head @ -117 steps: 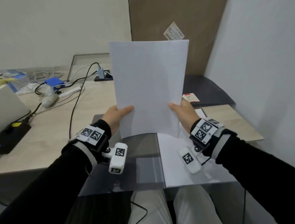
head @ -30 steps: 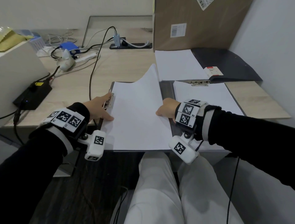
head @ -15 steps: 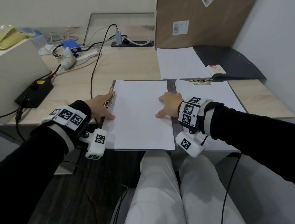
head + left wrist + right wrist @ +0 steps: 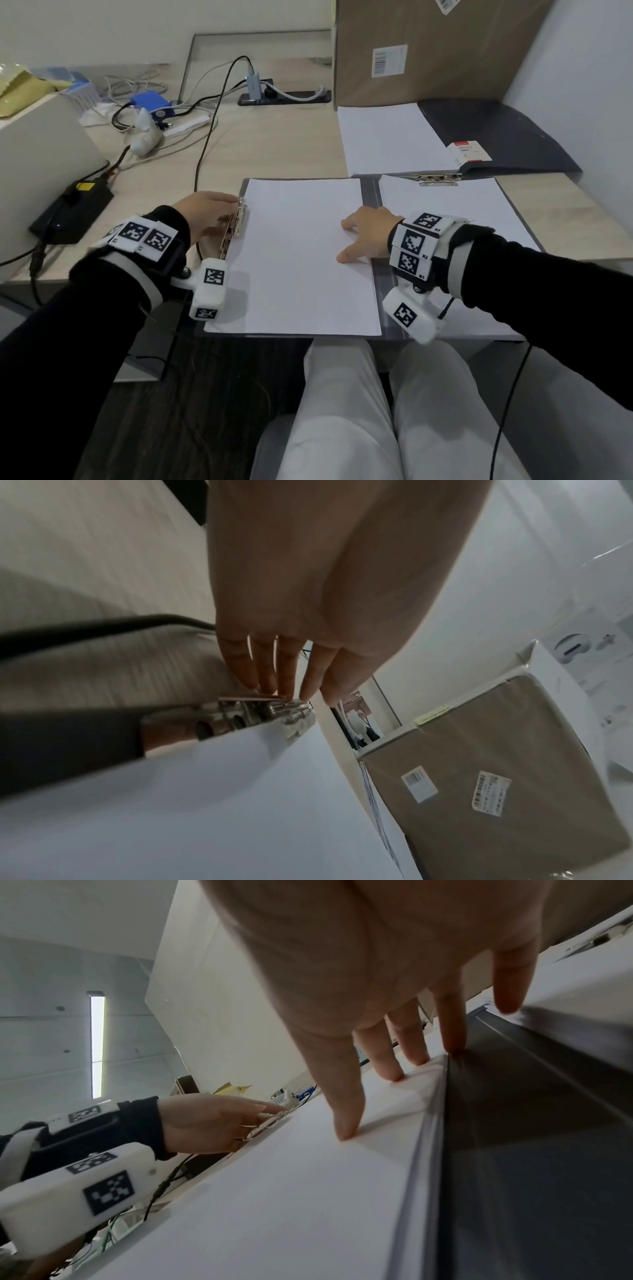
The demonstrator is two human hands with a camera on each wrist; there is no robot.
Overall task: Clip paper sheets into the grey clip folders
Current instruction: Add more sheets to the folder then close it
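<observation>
Sheet laid in near folder; clip not confirmed closed.

The sheet (image 4: 301, 253) lies flat in the open grey folder (image 4: 370, 195) at the bench (image 4: 284, 147) front edge. Right hand (image 4: 368, 236), fingers straight and spread, presses the sheet near the spine. Left hand (image 4: 205, 214) rests straight fingers on the metal clip (image 4: 236, 222) at the sheet's left edge, gripping nothing; whether the clip already bites the paper cannot be told. The folder's right side holds paper under a second clip (image 4: 436, 178). A dark folder (image 4: 496, 133) with paper lies behind, beside a cardboard box (image 4: 445, 48). A cable (image 4: 205, 144) runs near the left hand; nothing obstructs.
</observation>
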